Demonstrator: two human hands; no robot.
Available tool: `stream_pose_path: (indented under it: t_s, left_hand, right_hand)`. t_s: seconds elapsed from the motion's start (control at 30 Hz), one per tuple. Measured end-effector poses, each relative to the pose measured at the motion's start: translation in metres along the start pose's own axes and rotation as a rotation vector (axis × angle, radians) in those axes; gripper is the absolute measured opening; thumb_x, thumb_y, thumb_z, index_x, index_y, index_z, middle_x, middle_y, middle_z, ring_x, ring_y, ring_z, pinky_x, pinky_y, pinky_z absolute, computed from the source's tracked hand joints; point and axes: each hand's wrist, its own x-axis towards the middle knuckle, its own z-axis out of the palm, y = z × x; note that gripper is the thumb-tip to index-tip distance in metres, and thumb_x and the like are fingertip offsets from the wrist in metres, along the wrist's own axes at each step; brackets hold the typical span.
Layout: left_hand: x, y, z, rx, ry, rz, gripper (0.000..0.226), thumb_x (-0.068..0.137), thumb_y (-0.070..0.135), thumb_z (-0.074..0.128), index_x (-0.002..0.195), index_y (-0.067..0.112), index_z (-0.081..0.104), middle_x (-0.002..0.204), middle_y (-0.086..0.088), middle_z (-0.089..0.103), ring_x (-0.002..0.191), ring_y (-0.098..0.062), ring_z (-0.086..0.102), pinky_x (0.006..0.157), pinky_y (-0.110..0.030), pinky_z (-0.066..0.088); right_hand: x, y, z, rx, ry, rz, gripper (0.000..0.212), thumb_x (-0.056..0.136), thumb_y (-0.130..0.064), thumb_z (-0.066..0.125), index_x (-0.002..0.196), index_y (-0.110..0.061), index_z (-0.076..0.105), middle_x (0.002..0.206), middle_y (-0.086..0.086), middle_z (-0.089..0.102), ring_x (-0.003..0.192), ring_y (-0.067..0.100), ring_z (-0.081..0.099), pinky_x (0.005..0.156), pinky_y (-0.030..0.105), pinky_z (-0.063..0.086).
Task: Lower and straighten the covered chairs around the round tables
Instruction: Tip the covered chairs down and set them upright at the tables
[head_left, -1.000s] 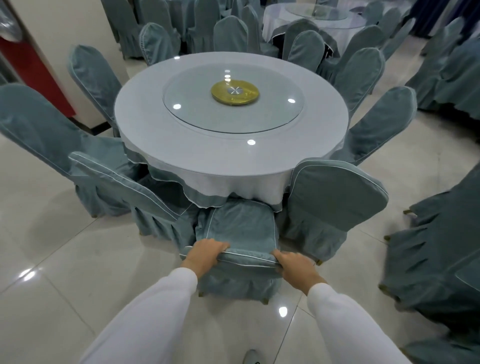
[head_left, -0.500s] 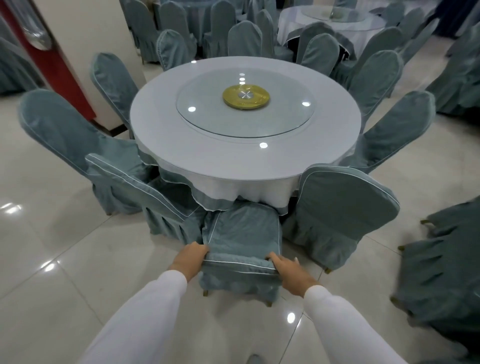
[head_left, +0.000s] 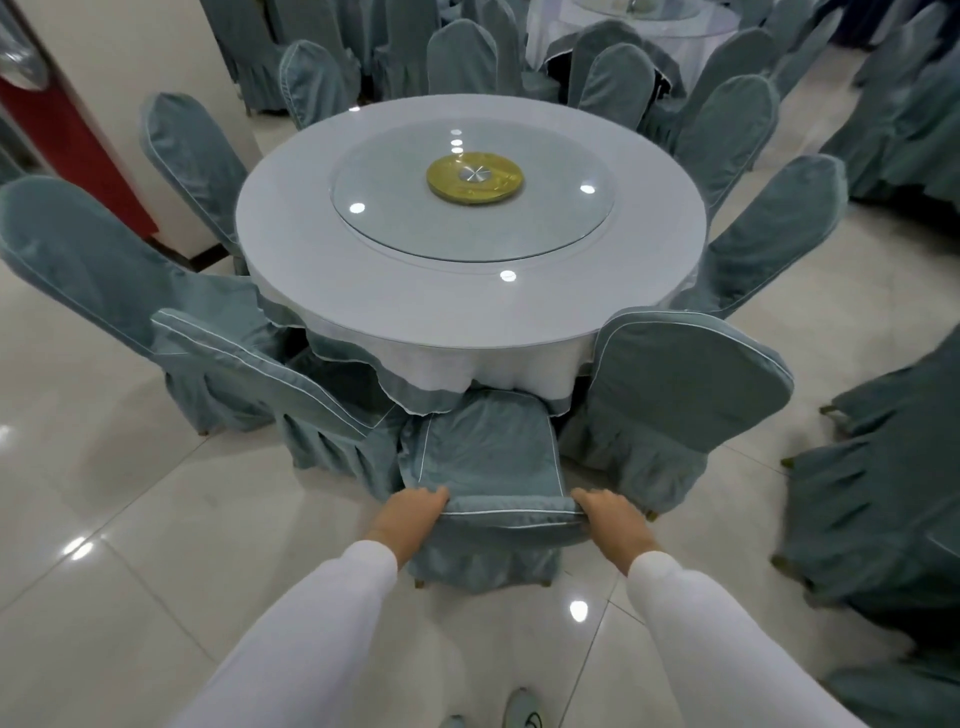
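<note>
The covered chair (head_left: 488, 467) in hand stands at 6 o'clock of the round table (head_left: 467, 306), its seat front under the hanging cloth. One second ago both hands lay over the top edge of the backrest; now the left hand (head_left: 410, 519) holds the left corner and the right hand (head_left: 613, 519) holds the right corner, fingers curled around the padded edge from the sides. The grip has moved outward, and the chair looks a little closer to the table. I judge that this chair is already lowered on its legs and the step now is squaring it to the table, almost finished.

Count around this table: nine covered chairs are visible. Besides the one in hand, there is a tilted chair at 7 o'clock (head_left: 270, 374) leaning toward the table, a chair at 5 o'clock (head_left: 685, 384) also leaning in, two on the left between 8 and 10 o'clock, two on the right between 2 and 4 o'clock, and two at the far side. So several still seem to need lowering.

On the table lies one glass turntable (head_left: 472, 218) with one gold disc (head_left: 475, 179) in the middle. One second table (head_left: 649, 26) stands at 1 o'clock, far. More chairs lie at 3 to 4 o'clock; their number I cannot tell.
</note>
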Motion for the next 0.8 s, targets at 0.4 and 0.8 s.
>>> stream_pose_path:
  t_s: [0.4, 0.8]
  left_hand:
    - [0.051, 0.013, -0.009, 0.019, 0.019, -0.017, 0.04, 0.09, -0.009, 0.05, 0.124, 0.012, 0.047, 0.12, -0.013, 0.064, 0.112, -0.037, 0.062, 0.09, -0.044, 0.051]
    - [0.056, 0.038, -0.028, -0.131, 0.174, 0.098, 0.04, 0.084, 0.052, 0.059, 0.113, 0.025, 0.052, 0.105, 0.004, 0.065, 0.097, -0.022, 0.064, 0.077, -0.036, 0.046]
  right_hand:
    - [0.039, 0.023, -0.015, 0.063, 0.065, 0.11, 0.027, 0.097, -0.007, 0.056, 0.112, -0.026, 0.068, 0.105, 0.003, 0.07, 0.097, 0.025, 0.068, 0.089, 0.036, 0.057]
    - [0.027, 0.087, -0.045, 0.113, -0.026, 0.031, 0.052, 0.092, -0.02, 0.068, 0.14, -0.033, 0.052, 0.128, -0.001, 0.06, 0.114, 0.023, 0.06, 0.092, 0.034, 0.054]
